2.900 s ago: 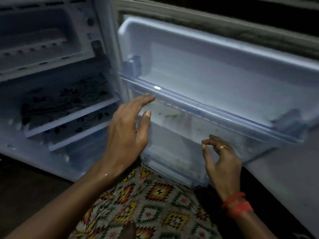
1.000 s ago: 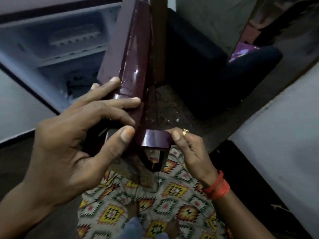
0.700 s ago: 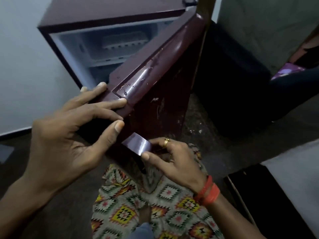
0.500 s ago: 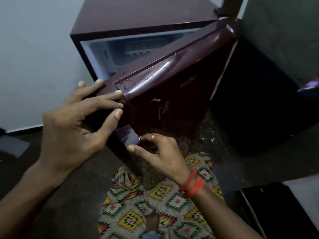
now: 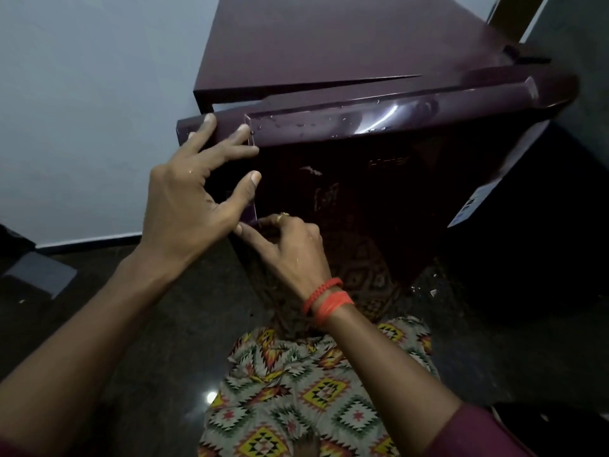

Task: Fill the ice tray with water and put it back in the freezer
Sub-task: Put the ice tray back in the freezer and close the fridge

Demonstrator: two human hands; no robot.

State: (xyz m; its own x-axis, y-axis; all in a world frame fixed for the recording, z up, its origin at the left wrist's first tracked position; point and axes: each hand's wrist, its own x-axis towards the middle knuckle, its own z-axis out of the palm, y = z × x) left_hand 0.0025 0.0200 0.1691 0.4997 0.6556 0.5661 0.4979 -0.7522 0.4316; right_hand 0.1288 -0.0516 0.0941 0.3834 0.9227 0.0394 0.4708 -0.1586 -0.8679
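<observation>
Head view: the left hand [image 5: 184, 199] is pressing spread, straight fingers on the top corner of the fridge door [image 5: 395, 199], while the right hand [image 5: 290, 249] is gripping the lower end of the handle [image 5: 254, 209] with curled fingers. The ice tray is sitting out of sight, presumably inside. The glossy, droplet-wet door is looking stiff, weighty and slippery, so the handle edge is offering the best hold. Faint lettering [image 5: 389, 160] and a side sticker [image 5: 468, 209] are proving unreadable.

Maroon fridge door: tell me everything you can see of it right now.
The glossy maroon fridge door stands almost shut, a thin wedge-shaped gap between it and the maroon cabinet top on the handle side. Water drops sit on its rounded top edge; pale scuffs mark its dark front. The left hand presses spread fingers on its top corner; the right hand touches the handle's lower end, grip unclear.
</observation>
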